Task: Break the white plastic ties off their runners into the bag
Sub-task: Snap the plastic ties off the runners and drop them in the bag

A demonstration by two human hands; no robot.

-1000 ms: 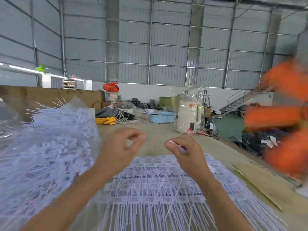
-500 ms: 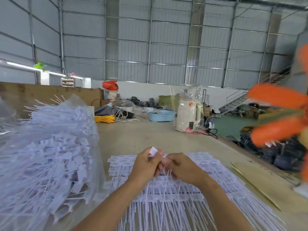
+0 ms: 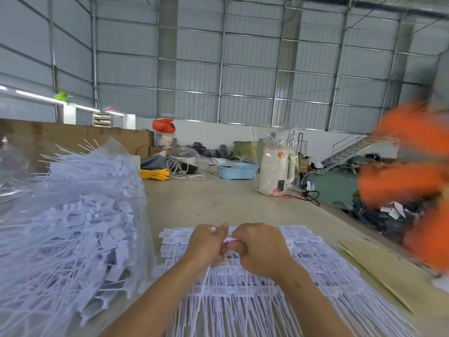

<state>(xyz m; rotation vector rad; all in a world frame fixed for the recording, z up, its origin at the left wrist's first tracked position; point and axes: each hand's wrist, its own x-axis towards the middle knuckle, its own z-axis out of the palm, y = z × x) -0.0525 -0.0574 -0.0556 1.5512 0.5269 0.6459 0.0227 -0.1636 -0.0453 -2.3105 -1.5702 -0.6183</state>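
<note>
Both my hands met over the sheets of ties, pinching one white plastic tie between them.

My left hand (image 3: 209, 244) and right hand (image 3: 261, 249) were curled tight and touching at the centre of the view, gripping a white plastic tie (image 3: 229, 239) whose thin tail (image 3: 202, 288) ran down toward 6 o'clock. Under them lay the unbroken ties on their runners (image 3: 315, 271), spread flat on the worktop (image 3: 206, 203). At 9 o'clock stood the clear bag (image 3: 73, 227), heaped with loose ties and just beside the sheets. Toward 12 o'clock I saw a blue basket (image 3: 237, 170) and a white kettle wrapped in clear plastic (image 3: 277, 171); at 3 o'clock a blurred orange shape (image 3: 413, 190) filled the edge.
</note>
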